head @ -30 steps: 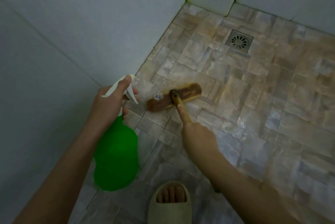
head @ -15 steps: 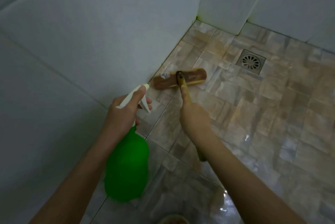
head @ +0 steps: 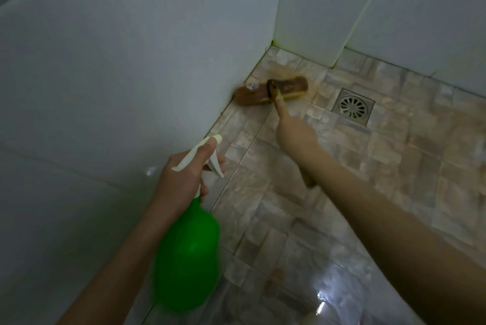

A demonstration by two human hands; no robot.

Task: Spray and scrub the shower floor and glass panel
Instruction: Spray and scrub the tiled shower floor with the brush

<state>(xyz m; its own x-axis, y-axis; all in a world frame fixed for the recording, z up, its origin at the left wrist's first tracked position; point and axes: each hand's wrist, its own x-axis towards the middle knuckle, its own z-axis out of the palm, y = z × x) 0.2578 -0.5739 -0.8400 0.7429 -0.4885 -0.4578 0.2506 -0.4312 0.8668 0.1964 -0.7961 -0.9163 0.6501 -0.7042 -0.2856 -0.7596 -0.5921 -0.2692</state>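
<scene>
A person's right hand (head: 295, 132) gripped the handle of a brown scrub brush (head: 273, 91), whose head lay on the tiled shower floor (head: 342, 193) against the white wall (head: 131, 74), near the drain (head: 353, 106). The left hand (head: 184, 177) clutched a green spray bottle (head: 188, 253) by its white trigger head.

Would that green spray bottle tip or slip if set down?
Probably stable: the green spray bottle has a wide, bulbous body. It may slide, since the floor looks wet and glossy. Likely light: the left hand holds it by the neck alone.
</scene>
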